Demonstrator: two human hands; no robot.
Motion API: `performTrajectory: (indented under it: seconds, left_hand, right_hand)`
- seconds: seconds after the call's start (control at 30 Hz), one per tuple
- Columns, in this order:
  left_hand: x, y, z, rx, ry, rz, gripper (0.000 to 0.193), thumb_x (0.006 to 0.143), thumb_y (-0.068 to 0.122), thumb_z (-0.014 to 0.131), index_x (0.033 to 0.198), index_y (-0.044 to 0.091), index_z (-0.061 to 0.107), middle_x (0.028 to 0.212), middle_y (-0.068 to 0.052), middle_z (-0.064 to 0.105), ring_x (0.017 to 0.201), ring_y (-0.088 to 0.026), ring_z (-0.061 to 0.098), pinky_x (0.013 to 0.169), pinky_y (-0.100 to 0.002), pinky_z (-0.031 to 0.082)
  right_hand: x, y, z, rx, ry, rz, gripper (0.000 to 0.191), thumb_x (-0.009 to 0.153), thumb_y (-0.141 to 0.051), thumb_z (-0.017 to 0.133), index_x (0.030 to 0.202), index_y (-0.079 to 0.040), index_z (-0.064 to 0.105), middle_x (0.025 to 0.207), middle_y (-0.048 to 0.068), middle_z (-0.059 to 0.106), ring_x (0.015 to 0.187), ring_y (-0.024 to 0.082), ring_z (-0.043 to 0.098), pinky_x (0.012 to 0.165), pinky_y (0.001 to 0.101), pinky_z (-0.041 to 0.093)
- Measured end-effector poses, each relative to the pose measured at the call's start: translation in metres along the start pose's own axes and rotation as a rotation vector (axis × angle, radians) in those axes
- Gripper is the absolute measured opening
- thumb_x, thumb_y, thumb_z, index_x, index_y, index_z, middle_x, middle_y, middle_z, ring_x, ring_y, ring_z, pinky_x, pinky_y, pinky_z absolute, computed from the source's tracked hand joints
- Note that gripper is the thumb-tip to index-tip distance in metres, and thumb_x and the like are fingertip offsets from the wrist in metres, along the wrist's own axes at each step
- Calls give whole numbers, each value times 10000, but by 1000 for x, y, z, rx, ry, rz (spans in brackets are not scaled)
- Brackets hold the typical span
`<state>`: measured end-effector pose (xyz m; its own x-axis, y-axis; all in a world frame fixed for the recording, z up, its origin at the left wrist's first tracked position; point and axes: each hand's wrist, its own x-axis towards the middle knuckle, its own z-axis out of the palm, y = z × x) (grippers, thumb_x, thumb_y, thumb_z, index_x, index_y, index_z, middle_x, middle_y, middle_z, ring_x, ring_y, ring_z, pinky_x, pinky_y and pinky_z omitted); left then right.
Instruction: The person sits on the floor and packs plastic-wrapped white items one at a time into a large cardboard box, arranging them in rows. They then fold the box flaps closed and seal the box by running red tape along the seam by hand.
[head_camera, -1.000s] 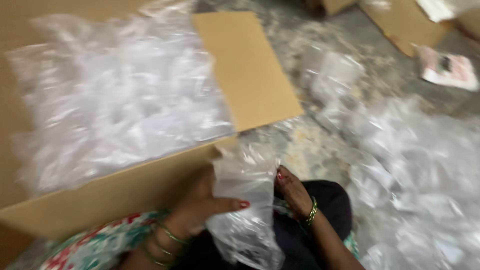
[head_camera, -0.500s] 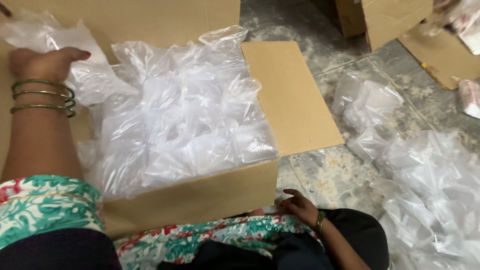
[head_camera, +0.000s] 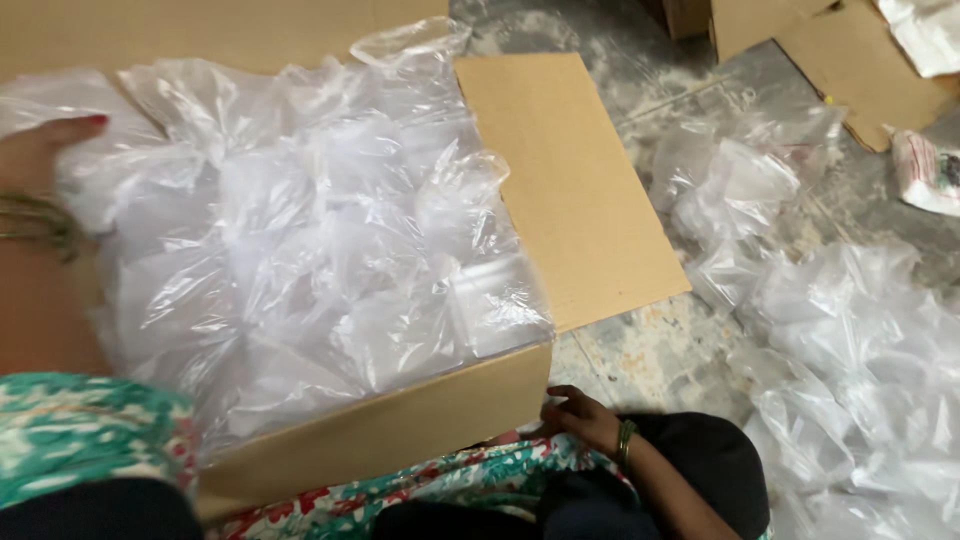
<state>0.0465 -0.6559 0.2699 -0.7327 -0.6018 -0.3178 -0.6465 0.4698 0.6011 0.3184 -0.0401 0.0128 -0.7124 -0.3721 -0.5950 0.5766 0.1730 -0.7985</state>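
Since the plastic bags (head_camera: 300, 250) are light, soft and slippery, a bunched handful is best gripped. The left hand (head_camera: 45, 150) is laid open on them; the right hand (head_camera: 585, 415), loosely curled, holds nothing beside the box (head_camera: 400, 430).

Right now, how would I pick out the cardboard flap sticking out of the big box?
Find the large cardboard box heaped with clear plastic bags. On its right side, one flat brown flap lies folded outward over the grey floor. Unlike everything nearby, it is bare, smooth cardboard with no bags on it.

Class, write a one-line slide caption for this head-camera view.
Left hand rests on clear plastic bags filling a cardboard box; right hand touches its near corner.
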Motion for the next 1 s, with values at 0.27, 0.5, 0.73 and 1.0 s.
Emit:
performTrajectory:
  seconds: [0.27,0.5,0.73,1.0]
  left_hand:
    - [21,-10,21,84,-42,-3,963,808,692,707,1305,-118,559,1299,-260,601,1126,-353,606,979,-465,467]
    - [22,-9,46,126,-53,18,1042,854,779,627,1343,-136,534,1318,-291,583,1140,-374,593,999,-478,449]
    - [1,-1,39,169,-54,-26,1116,904,844,529,1402,-154,483,1378,-327,540,1208,-403,559,1057,-484,409]
    - [-33,-25,36,357,-113,99,983,1035,762,353,1505,-98,420,1510,-348,438,1415,-448,396,1182,-488,296]
  right_hand:
    - [3,9,0,-19,-14,-35,462,987,-150,585,1399,0,439,1142,196,758,1056,267,756,942,359,584]
    - [5,6,9,7,-73,-44,386,1000,-127,588,1335,38,489,1047,176,738,965,251,749,881,363,597]
    - [9,1,9,64,-129,-47,363,976,-115,580,1300,25,494,978,166,720,921,286,766,855,372,615]
    - [-1,-4,0,-317,83,-85,425,968,-180,614,1366,-48,545,1097,107,743,984,201,746,891,336,583]
